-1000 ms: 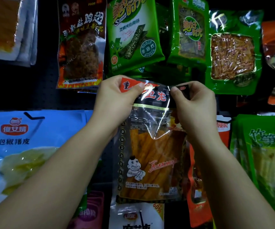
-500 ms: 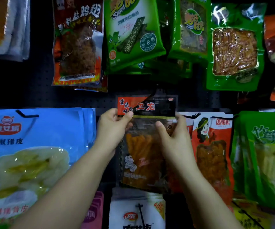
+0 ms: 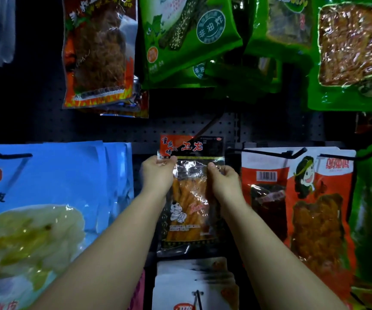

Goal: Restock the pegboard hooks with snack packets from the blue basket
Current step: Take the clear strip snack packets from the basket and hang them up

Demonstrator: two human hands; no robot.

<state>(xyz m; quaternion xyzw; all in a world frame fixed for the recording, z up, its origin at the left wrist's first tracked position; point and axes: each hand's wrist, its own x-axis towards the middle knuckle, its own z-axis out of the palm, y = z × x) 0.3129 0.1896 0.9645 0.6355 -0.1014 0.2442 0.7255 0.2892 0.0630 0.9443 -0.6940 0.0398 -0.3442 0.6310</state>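
Bare forearms reach up from below, each hand pinching an upper side of the clear-fronted snack packet — the left hand at its left edge under the red header, the right hand at its right edge. A second ago the packet was held close to the camera; now it sits far forward against the pegboard, its header at the black hook — probably threaded on, so letting go likely comes next.
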